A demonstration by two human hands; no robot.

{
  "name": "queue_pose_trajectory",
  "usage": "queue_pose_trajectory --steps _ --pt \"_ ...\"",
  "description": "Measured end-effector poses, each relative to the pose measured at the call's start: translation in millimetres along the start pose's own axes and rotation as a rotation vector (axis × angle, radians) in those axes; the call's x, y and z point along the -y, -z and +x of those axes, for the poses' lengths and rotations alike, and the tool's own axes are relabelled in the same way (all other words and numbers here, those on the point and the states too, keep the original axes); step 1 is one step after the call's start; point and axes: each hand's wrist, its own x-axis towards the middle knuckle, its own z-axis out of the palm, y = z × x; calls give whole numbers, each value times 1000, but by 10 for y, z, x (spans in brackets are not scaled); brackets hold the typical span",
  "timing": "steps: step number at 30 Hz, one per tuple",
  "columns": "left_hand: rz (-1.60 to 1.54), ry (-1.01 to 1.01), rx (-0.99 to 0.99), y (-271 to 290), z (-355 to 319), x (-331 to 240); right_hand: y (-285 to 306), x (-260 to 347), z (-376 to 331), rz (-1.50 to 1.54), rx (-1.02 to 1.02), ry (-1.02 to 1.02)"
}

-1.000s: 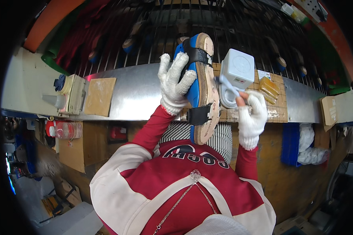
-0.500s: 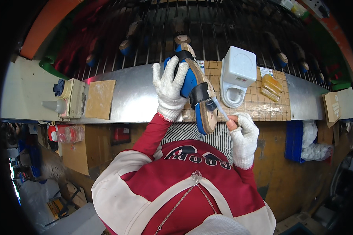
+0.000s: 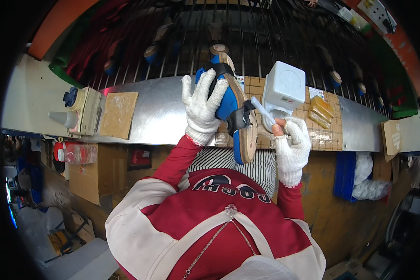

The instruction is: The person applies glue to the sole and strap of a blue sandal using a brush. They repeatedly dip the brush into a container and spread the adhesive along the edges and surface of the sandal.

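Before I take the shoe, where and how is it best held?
Probably take the shoe by its blue side, between the two black straps, coming from the left, as the left grip does. It is long and tilted, that side faces left, and no strap covers this stretch. On its right, the stick in the right grip is close.

Leftward room over steel (image 3: pixel 161 102); white container (image 3: pixel 286 83) ahead of right hand (image 3: pixel 292 148)

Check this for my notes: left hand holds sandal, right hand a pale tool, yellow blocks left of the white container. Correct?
No: the head view shows the yellow blocks right of the white container. The left hand does hold the sandal, the right hand the pale tool.
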Motion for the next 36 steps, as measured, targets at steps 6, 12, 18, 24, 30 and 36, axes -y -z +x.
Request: queue_pose_trajectory --steps 6,12,18,24,30,36 --pt "22 23 38 22 75 20 131 -75 -139 221 170 -116" --pt "-3 72 76 23 144 -21 225 -50 -353 388 208 -299" --pt "16 82 119 -3 173 -67 179 -82 -352 316 139 -257" --pt "58 91 136 30 159 -95 171 -23 -169 267 122 -210" --pt "50 90 115 32 159 -71 116 6 -16 133 45 -96" --pt "29 170 239 37 180 -74 121 -79 -36 198 73 -46"
